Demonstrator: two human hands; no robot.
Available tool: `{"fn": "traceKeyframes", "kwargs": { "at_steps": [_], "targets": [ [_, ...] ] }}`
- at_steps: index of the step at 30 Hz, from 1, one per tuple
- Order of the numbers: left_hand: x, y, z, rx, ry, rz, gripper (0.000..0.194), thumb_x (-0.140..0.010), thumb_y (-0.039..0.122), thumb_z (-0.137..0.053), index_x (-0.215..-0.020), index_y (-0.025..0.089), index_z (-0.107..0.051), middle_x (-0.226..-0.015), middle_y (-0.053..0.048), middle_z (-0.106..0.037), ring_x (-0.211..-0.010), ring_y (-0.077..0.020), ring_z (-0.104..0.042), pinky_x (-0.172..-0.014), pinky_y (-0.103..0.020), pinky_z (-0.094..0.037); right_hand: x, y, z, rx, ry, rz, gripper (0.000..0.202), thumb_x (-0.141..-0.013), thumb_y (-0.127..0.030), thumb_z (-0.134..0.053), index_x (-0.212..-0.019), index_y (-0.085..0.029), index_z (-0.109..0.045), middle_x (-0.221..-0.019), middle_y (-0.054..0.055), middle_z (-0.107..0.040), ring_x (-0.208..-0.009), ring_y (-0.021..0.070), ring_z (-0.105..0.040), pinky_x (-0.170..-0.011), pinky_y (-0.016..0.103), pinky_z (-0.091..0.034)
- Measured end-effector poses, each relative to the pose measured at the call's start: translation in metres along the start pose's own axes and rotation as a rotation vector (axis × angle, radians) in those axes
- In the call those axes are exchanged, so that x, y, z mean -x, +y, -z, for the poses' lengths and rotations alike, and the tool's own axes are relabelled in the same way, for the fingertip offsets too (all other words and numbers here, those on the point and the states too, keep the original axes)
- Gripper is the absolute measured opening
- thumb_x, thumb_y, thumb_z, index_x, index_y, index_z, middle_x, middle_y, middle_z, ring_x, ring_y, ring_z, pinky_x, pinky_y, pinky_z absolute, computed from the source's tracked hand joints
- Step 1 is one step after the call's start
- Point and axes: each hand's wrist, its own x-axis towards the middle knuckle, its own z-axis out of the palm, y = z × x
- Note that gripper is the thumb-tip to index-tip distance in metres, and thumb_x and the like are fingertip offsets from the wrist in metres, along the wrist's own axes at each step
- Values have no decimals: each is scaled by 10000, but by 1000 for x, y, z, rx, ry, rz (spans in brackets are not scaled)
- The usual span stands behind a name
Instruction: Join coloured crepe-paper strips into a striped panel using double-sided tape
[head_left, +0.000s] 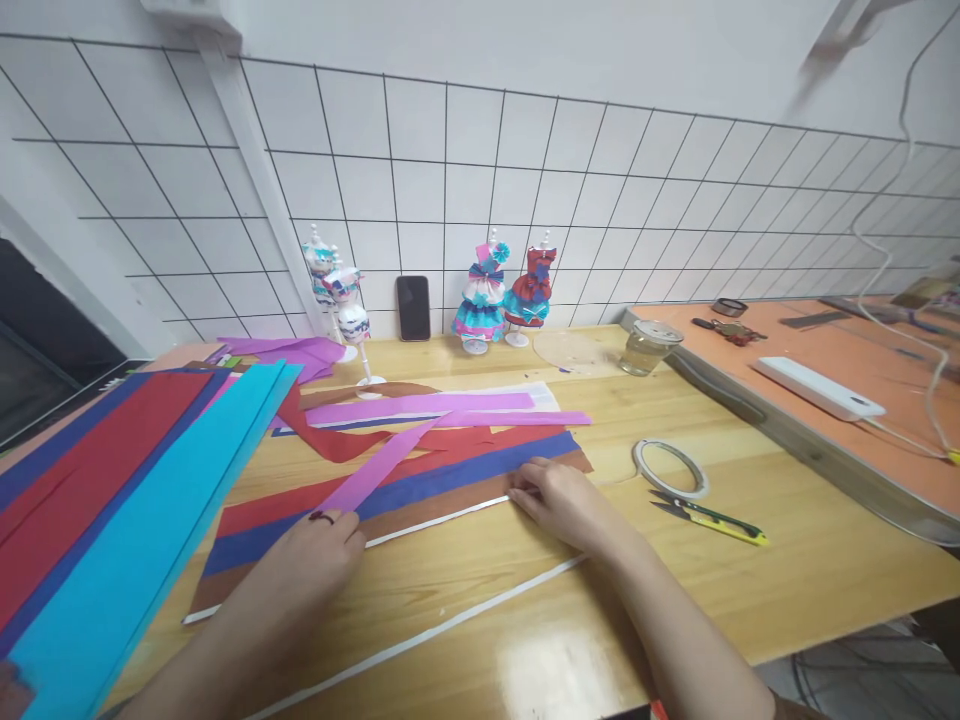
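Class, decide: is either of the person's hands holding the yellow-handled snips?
No: the snips lie on the table near the tape roll, while the left hand and right hand touch the layered strips.

The red, blue and brown layered strips (450, 483) look like matt, faintly grained crepe paper, as does the cyan strip (165, 540) at the left, while the white edging (435, 522) is smooth and flat. Beneath them the wooden tabletop (465, 560) is glossy, with a bright glare near. Far off stand shiny wall tiles (472, 130) and a glossy black phone (414, 308); right are a clear, smooth jar (646, 352) and metal-bladed snips (720, 522).
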Motion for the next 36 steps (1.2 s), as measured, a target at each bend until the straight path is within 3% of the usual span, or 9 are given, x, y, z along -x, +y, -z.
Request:
{"fn": "traceKeyframes", "kwargs": {
  "at_steps": [7, 14, 17, 21, 26, 31, 36],
  "targets": [
    [2, -1, -2, -36, 4, 1, 416, -654, -97, -351, -839, 135, -642, -849, -118, -622, -785, -256, -599, -680, -401, -468, 3, 0, -1, -71, 17, 32, 195, -836, -278, -440, -745, -186, -586, -788, 35, -597, -699, 136, -554, -623, 225, -343],
    [4, -13, -12, -11, 139, 67, 407, -662, -92, -338, -794, 152, -636, -798, -91, -606, -729, -234, -580, -667, -378, -454, 2, -1, 1, -86, 8, 42, 185, -825, -256, -450, -735, -181, -593, -786, 38, -604, -708, 139, -554, -630, 225, -342],
    [-5, 3, -3, 60, 188, 14, 361, -721, -30, -347, -859, 159, -622, -866, -92, -594, -779, -229, -557, -674, -359, -449, 2, 0, 1, -97, -2, 38, 178, -822, -245, -452, -754, -180, -603, -794, 42, -608, -723, 140, -559, -637, 223, -345],
    [-31, 48, 8, 233, 285, -172, 331, -771, 40, -377, -1010, 171, -565, -1015, -74, -580, -914, -197, -518, -761, -308, -447, 2, 2, 0, -113, -5, 29, 173, -817, -238, -458, -766, -177, -612, -790, 43, -607, -723, 138, -563, -633, 218, -347],
    [-60, 91, -2, 214, 367, -160, 455, -786, 18, -331, -1211, 122, -455, -1273, -94, -476, -1135, -237, -414, -914, -362, -396, 3, 2, -2, -133, 7, 29, 167, -819, -239, -462, -778, -180, -613, -798, 42, -609, -725, 132, -562, -644, 214, -353],
    [-67, 94, -17, 168, 362, -103, 479, -791, 26, -335, -1244, 138, -441, -1300, -78, -468, -1150, -249, -414, -899, -385, -405, 4, 1, 2, -134, 9, 32, 176, -829, -255, -465, -800, -179, -621, -813, 47, -610, -737, 139, -565, -652, 220, -361],
    [-64, 87, -18, 146, 343, -124, 455, -803, 42, -345, -1231, 140, -465, -1297, -73, -476, -1144, -252, -424, -909, -394, -393, 4, -1, 7, -137, -8, 28, 228, -859, -265, -426, -816, -164, -626, -834, 65, -612, -772, 148, -566, -676, 225, -368]
  ]
}}
